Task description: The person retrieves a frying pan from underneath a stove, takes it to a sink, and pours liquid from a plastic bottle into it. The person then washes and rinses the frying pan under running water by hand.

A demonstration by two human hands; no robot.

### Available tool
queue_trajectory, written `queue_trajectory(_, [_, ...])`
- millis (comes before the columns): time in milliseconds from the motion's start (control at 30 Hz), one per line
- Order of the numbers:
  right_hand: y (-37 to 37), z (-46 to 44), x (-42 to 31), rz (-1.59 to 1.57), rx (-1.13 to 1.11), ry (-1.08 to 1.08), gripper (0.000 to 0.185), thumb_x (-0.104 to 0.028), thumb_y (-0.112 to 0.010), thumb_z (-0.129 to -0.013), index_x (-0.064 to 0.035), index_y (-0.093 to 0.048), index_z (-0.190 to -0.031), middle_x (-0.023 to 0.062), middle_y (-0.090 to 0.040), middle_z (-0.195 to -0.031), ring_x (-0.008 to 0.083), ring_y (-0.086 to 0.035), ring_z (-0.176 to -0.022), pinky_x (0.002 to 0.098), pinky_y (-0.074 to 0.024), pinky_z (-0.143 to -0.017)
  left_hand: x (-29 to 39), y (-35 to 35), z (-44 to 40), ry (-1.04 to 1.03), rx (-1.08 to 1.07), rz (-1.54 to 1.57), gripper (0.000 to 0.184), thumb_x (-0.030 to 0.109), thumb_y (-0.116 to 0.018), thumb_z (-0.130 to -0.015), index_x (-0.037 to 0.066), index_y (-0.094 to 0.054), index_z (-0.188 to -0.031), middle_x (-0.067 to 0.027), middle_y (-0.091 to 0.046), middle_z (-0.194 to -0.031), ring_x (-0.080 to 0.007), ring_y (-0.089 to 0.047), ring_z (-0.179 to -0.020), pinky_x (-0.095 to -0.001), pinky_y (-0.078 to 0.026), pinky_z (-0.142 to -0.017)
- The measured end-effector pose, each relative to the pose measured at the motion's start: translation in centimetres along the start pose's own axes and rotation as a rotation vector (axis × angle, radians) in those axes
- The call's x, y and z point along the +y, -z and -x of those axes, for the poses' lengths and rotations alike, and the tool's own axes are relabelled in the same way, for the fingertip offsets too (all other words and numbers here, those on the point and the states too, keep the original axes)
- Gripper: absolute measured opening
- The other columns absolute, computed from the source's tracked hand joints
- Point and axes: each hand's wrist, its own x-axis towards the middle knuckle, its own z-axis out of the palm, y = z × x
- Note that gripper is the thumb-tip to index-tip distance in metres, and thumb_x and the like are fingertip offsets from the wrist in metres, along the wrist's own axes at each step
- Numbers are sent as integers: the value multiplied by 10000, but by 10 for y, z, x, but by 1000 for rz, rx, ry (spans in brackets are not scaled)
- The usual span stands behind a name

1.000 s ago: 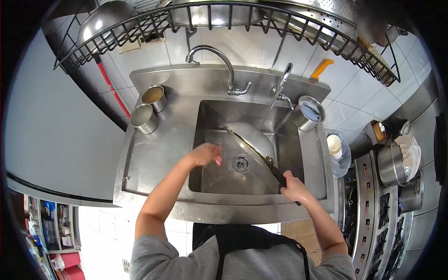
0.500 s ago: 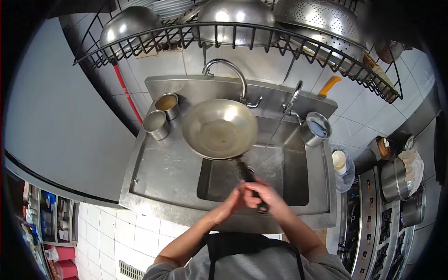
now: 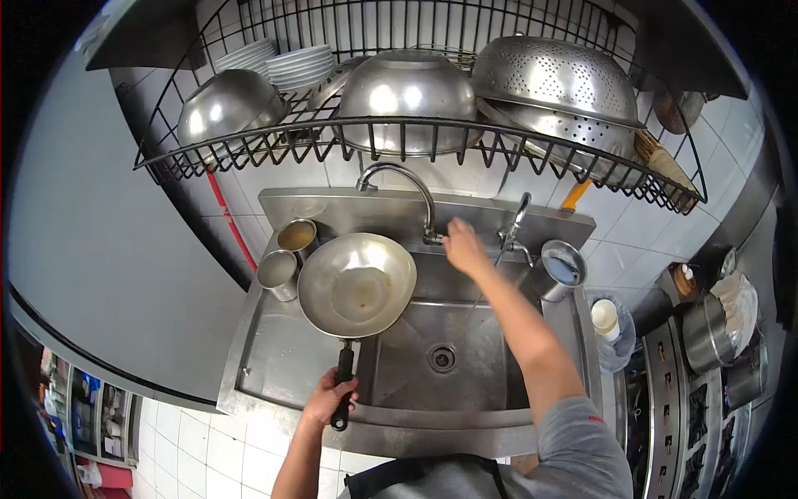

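Pan (image 3: 357,287) in left hand (image 3: 328,401) — red sleeve mark (image 3: 596,418) illegibly small.

The left hand (image 3: 328,399) is gripping the pan handle (image 3: 344,364), the right hand (image 3: 464,247) hovering by the tap (image 3: 427,200), twelve o'clock from the drain (image 3: 442,358).
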Motion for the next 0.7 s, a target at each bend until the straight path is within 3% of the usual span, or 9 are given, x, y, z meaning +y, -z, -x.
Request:
queue_trajectory(33, [-19, -13, 23, 69, 107, 70, 312, -239, -526, -854, 4, -544, -1048, 139, -492, -1169, 319, -498, -1062, 448, -440, -855, 4, 5, -2, -8, 3, -16, 202, 114, -636, -824, 64, -483, -946, -21, -544, -802, -111, -546, -626, -231, -445, -458])
queue_trajectory(133, [-29, -24, 40, 86, -256, -43, 331, -244, -535, -852, 4, -540, -1071, 137, -489, -1191, 312, -491, -1089, 445, -427, -888, 4, 28, -14, -51, 3, -118, 213, 115, -634, -817, 57, -501, -973, -17, -549, -806, -111, -556, -640, -238, -457, -475])
queue_trajectory(233, [-15, 0, 18, 5, -282, -154, 318, -244, -536, -852, -2, -562, -1057, 129, -507, -1189, 307, -507, -1075, 445, -423, -898, 9, 41, -21, -62, 10, -214, 265, 111, -616, -821, 32, -501, -1046, -21, -561, -802, -116, -574, -673, -255, -478, -513])
queue_trajectory(333, [-28, 53, 19, 140, -67, 59, 277, -236, -520, -861, -17, -596, -1013, 145, -554, -1131, 308, -536, -1038, 442, -430, -884, 11, 55, -30, -154, 27, -454, 291, 112, -600, -829, 23, -496, -1086, -23, -573, -816, -106, -575, -681, -253, -480, -537])
queue_trajectory(433, [-44, 63, 55, -205, 52, 70, 285, -277, -527, -870, -11, -611, -931, 127, -631, -998, 281, -610, -880, 401, -499, -722, 2, 76, -43, -245, 152, -723, 388, 115, -612, -811, -4, -488, -1159, -49, -594, -816, -143, -591, -689, -280, -468, -596])
queue_trajectory(467, [-39, 64, 61, -502, -85, -196, 284, -285, -531, -872, -20, -612, -933, 119, -638, -965, 258, -616, -848, 382, -500, -695, 0, 80, -44, -285, 195, -844, 404, 113, -611, -813, -3, -484, -1178, -45, -594, -811, -148, -594, -689, -277, -463, -607])
queue_trajectory(533, [-19, 69, 66, -1076, -371, -743, 282, -300, -538, -876, -36, -614, -938, 103, -652, -899, 212, -628, -786, 343, -502, -641, 11, 69, -36, -331, 312, -887, 467, 160, -642, -754, -43, -499, -1149, -201, -611, -887, -307, -608, -841, -374, -461, -754])
queue_trajectory(667, [-12, 80, 77, -1814, -283, -1038, 279, -308, -534, -890, -113, -537, -691, 68, -557, -644, 163, -524, -553, 291, -449, -530, 6, 62, -35, -545, 568, -1089, 494, 134, -650, -731, -20, -479, -1168, -230, -552, -1059, -368, -530, -1002, -417, -418, -862])
queue_trajectory(700, [1, 76, 65, -1948, -224, -1092, 382, -339, -536, -889, -144, -419, -582, 12, -420, -509, 125, -396, -437, 276, -338, -402, 12, 45, -34, -687, 687, -1191, 491, 116, -646, -725, -12, -477, -1168, -227, -541, -1070, -371, -515, -1013, -428, -408, -875])
